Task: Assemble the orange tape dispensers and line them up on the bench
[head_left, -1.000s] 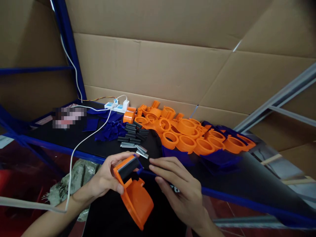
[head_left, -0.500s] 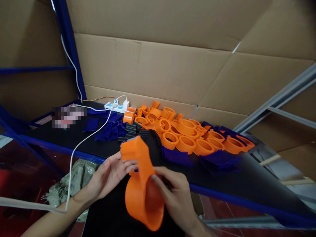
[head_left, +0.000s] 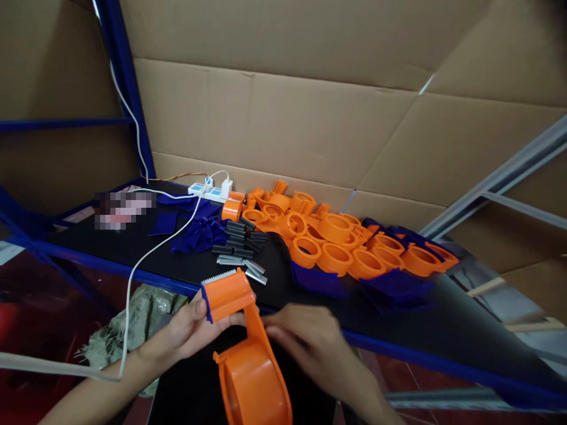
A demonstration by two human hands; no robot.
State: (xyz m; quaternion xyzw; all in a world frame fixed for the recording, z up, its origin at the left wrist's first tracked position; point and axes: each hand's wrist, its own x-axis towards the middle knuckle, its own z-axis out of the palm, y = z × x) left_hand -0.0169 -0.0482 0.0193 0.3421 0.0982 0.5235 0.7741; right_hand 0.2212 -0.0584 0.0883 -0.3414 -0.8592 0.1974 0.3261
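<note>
An orange tape dispenser body point(head_left: 241, 339) with a toothed metal blade at its top edge and a blue strip on its left side is held between both hands just in front of the table edge. My left hand point(head_left: 188, 330) grips its upper block from the left. My right hand point(head_left: 305, 342) touches its neck from the right, blurred by motion.
On the black table point(head_left: 133, 248) lie a heap of orange dispenser parts point(head_left: 336, 242), blue plastic pieces point(head_left: 197, 233), a stack of black rollers point(head_left: 239, 236) and metal blades point(head_left: 252, 268). A white power strip point(head_left: 210, 190) with a white cable point(head_left: 146, 254) sits at the back. Cardboard walls stand behind.
The dispenser was turned over in my hands: its black roller faced me a second ago, then it flipped, and now the plain orange back and round housing face me.
</note>
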